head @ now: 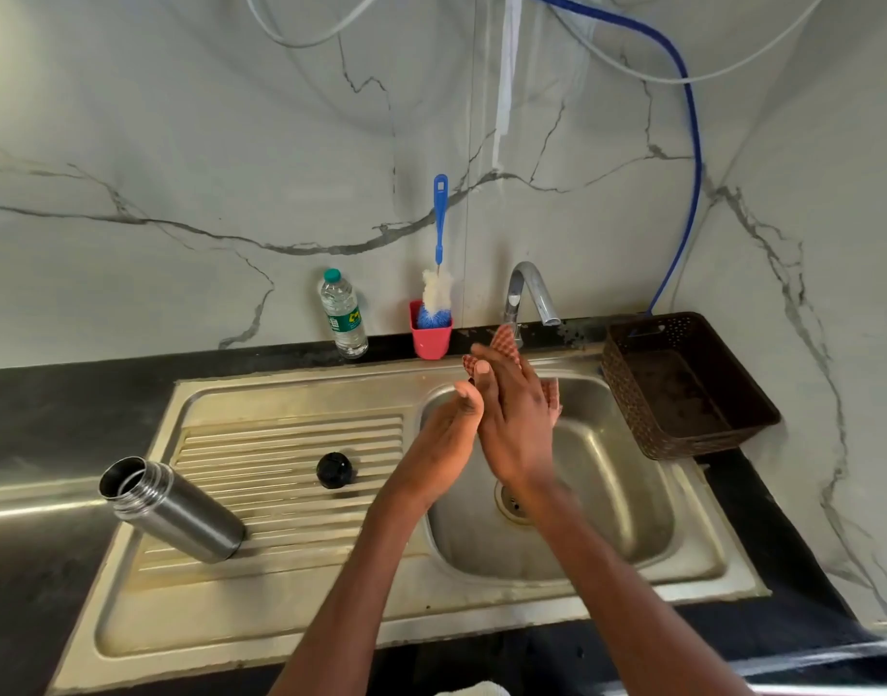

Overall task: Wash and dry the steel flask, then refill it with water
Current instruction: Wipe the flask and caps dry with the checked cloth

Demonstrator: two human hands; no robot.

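Observation:
The steel flask (180,514) lies tilted on the left of the drainboard (290,444). Its open mouth points up and left, and its base rests on the ribs. Its black cap (334,470) sits alone on the drainboard, to the right of the flask. Over the sink basin (607,494), my left hand (446,429) and my right hand (514,414) are pressed palm to palm. A red checked cloth (505,344) sticks out above the fingertips and past the right hand's far side. Both hands are well to the right of the flask. No water runs from the tap (529,288).
A plastic water bottle (343,313) and a pink cup holding a blue bottle brush (433,313) stand against the marble wall behind the sink. A brown basket (682,389) sits on the dark counter to the right. A blue hose (687,143) hangs down the wall.

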